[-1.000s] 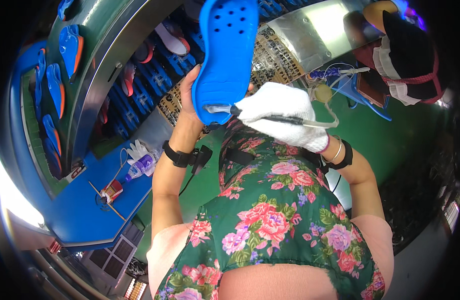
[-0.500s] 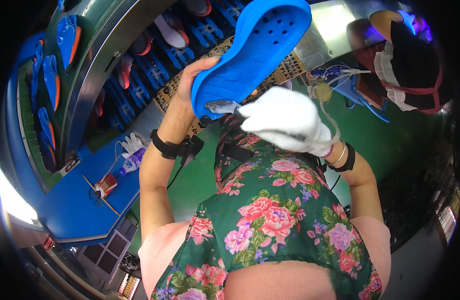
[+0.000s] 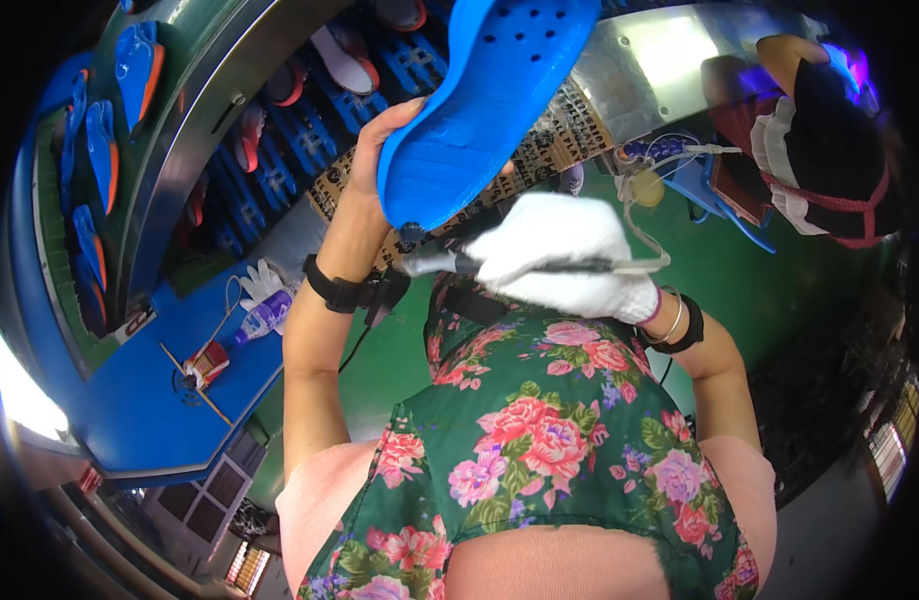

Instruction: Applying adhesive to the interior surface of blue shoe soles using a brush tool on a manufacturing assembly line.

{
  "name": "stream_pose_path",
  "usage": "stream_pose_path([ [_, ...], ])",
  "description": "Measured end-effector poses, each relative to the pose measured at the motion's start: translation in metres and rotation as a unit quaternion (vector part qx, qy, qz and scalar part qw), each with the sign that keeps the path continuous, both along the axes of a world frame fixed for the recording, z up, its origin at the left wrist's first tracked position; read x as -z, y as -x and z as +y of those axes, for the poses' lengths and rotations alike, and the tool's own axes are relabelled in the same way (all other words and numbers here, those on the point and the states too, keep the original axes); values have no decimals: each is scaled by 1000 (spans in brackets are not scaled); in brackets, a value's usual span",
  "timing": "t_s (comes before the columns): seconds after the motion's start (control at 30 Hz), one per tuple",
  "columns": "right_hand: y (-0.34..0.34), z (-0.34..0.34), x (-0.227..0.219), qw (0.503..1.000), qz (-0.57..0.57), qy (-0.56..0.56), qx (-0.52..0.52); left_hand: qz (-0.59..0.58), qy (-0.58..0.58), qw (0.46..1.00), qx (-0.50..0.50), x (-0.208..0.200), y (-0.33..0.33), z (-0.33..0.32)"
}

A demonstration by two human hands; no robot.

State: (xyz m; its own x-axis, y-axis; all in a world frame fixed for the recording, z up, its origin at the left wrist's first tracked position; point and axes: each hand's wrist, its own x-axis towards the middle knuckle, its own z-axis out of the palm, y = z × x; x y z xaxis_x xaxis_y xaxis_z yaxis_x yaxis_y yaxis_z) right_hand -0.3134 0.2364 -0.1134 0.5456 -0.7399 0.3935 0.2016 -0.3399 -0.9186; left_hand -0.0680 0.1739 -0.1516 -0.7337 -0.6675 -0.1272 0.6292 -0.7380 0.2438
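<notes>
Head view: blue foam sole [image 3: 490, 95] up at 12 o'clock, held tilted. Left hand [image 3: 380, 150], bare, clamped on its edge from approx 10 o'clock. Right hand [image 3: 565, 255], white glove, closed round a slim metal tool [image 3: 450, 264] w/ tip at the sole's lower end. Blue bench [image 3: 130, 400] at 8 o'clock w/ a spare glove [image 3: 263, 282]. Another person [image 3: 830, 150] at 2 o'clock.

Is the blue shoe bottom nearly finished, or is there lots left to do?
Hard to tell how finished. In hand: the left hand holds up the blue sole, and the gloved right hand puts a metal tool to its lower edge. More soles sit on the racks to the left; whether they are done isn't clear.
</notes>
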Motion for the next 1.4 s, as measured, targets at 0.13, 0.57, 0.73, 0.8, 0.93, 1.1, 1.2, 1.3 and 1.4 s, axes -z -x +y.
stream_pose_path([
  [0.13, -6, -6, 2, 996, 38, 47, 66, -1, -47, 999, -11, 5, -1, -5],
  [0.57, 42, -92, -7, 924, 109, 238, 279, -13, -93, 994, -54, 15, 33, 34],
  [0.73, 36, -105, -9, 876, 138, 356, 294, -10, -89, 994, -61, 14, 37, 28],
  [0.8, 26, -80, -9, 882, 157, 346, 279, -14, -78, 995, -68, 11, 34, 22],
  [0.93, 5, -16, -8, 955, 110, 232, 147, -3, -89, 991, -104, 23, 6, 11],
  [1.1, 4, -18, -13, 997, 4, -23, 68, -24, -28, 993, -109, 20, 4, 1],
  [1.2, 1, -27, -7, 995, 43, 1, 86, -9, -15, 993, -116, 14, 5, -6],
  [1.3, 11, -22, 5, 986, -38, -156, -37, 41, 18, 987, -156, -5, 7, -3],
  [1.4, 31, -29, 3, 942, -126, -312, -10, 42, 84, 977, -192, -34, 1, 2],
])
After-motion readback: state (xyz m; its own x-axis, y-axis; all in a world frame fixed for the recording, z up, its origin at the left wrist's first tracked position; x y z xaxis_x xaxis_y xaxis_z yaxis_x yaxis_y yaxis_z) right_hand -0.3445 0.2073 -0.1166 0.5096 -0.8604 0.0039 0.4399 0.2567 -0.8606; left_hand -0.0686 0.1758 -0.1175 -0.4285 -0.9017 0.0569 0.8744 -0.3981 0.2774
